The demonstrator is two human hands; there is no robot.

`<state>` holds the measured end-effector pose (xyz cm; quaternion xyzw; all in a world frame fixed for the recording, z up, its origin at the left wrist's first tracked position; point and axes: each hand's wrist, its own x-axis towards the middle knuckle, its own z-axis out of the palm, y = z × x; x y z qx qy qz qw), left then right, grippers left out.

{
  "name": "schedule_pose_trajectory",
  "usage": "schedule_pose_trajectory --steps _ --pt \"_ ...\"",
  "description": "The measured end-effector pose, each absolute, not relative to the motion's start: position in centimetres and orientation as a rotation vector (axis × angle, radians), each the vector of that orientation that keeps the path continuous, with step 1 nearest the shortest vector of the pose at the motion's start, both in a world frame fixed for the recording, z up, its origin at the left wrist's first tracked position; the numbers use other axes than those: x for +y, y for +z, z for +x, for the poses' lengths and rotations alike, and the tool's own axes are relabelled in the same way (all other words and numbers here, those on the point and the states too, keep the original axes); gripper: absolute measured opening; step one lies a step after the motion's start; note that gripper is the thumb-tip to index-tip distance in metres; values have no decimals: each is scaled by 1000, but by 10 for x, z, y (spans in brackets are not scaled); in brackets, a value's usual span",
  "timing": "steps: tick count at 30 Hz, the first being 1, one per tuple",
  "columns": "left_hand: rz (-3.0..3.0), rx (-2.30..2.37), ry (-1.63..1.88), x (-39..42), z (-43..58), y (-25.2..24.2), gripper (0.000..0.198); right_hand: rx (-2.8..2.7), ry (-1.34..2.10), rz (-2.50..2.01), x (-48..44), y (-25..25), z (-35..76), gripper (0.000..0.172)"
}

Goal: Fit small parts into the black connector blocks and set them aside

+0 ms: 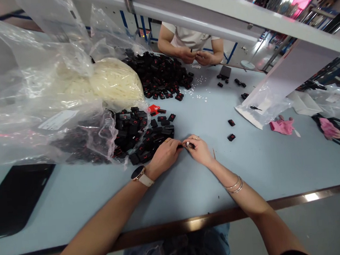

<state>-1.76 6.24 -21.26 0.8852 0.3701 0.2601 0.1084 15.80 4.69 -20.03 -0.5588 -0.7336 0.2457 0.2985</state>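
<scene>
Nearest the camera: the person's forearms, reaching in over denim-clad legs [178,251] at the metal table edge [194,223]. Between the two hands, low over the pale blue table [177,193], a small dark piece [181,145], mostly covered by fingers. Left hand [166,155]: thumb and fingers pinched together on this piece; watch [138,172] with pale strap at the wrist. Right hand [199,150]: fingers curled closed round a slim white-tipped object [190,144], its tip beside the left fingertips; bangles [235,185] on the forearm. Exact contact between piece and object too small to tell.

Just beyond the left hand, a heap of black parts [133,130] with red marks, spilling from a clear bag [83,139]. Red item [154,109] at its far side. Two black parts lie singly right of the hands, one nearer [231,137], one farther [231,122].

Farther out: larger black pile [160,73], scattered white bits [198,92], bagged cream pieces [116,82]. Across the table, a co-worker [191,36], both hands brought together at a small item. Far right, a pink glove [283,126]; far left, a flat black panel [20,200].
</scene>
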Motion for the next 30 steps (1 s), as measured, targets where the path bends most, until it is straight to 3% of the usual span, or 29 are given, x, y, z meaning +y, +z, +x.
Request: schedule_pose_trajectory --steps 30 --pt "2625 1078 778 63 -18 -211 6 -1748 747 -1375 37 -206 160 32"
